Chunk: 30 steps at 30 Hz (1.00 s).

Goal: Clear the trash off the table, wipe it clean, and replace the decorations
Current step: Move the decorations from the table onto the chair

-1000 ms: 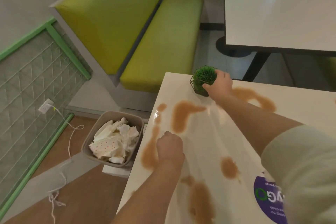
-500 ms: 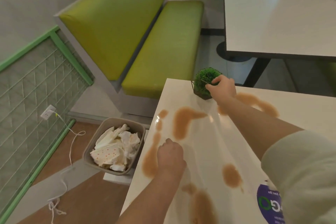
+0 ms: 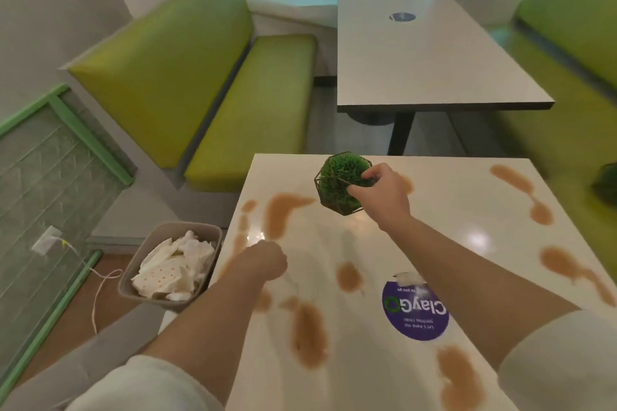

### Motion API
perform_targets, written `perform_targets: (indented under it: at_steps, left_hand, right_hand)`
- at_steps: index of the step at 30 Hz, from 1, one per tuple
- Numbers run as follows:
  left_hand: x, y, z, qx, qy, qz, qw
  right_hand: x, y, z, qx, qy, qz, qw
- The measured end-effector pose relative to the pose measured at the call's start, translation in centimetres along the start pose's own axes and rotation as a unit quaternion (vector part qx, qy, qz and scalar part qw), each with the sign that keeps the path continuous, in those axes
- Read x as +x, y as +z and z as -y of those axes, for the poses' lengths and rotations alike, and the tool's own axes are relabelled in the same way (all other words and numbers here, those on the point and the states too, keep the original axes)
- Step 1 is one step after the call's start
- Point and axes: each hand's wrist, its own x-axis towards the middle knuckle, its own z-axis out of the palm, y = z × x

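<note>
Head view: right hand on the plant, left fist over the stained table

Head camera looks down on both arms. The right hand point(image 3: 380, 197), right of center in the frame, pinches the wire frame of the plant point(image 3: 340, 182), a green ball in a dark geometric cage, near the table's far edge; whether the cage touches the top or hangs just above it cannot be told. The left hand point(image 3: 265, 260), lower and to the left, is curled into a fist at the table's left edge and holds nothing visible, well apart from the plant.

Under them the white table point(image 3: 450, 210) carries brown stains point(image 3: 309, 334) all over and a round purple sticker point(image 3: 415, 310) at lower right. Left of the table, on the floor, stands a bin point(image 3: 207, 232) full of crumpled white paper point(image 3: 173, 270). A green bench point(image 3: 187, 83) fills the upper left, and a second table point(image 3: 434, 70) stands at upper right.
</note>
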Motion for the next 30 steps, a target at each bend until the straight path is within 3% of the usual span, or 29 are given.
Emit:
perform_targets:
  at_steps: [2,3,5,7,11,21,25,30]
  left_hand:
    - [-1.9,-0.6,-2.9,-0.123,0.015,-0.067,0.990]
    - [-3.3,-0.9,-5.1,-0.227,0.028,-0.098,0.968]
    - [-5.4,-1.8,-9.0,-0.427,0.030,-0.147,0.892]
    - [-7.7,-2.0,-13.5,-0.552,0.020,-0.130,0.823]
    - [-11.4,-0.7,-20.6,-0.659,0.020,-0.078,0.748]
    - [-16.4,6.1,-31.4,-0.703,-0.039,-0.096,0.703]
    - [-17.8,6.9,-33.8,-0.684,-0.027,-0.094,0.723]
    - [-17.8,7.1,-36.9,-0.660,0.002,-0.078,0.747]
  right_hand:
    - [-1.4,-2.3,-0.7,-0.013,-0.007,-0.002,1.000]
    - [-2.4,-4.0,-1.2,-0.013,-0.012,-0.002,1.000]
    - [-4.0,-6.4,-2.1,-0.012,-0.030,-0.003,0.999]
    - [-5.9,-9.2,-3.2,-0.006,-0.046,0.003,0.999]
    - [-9.3,-14.7,-5.8,-0.009,-0.057,0.013,0.998]
    - [-13.7,-26.1,-14.9,0.083,-0.050,0.067,0.993]
    - [-14.5,-28.4,-17.7,0.126,-0.047,0.068,0.989]
    - [-14.2,-30.9,-19.6,0.161,-0.029,0.014,0.986]
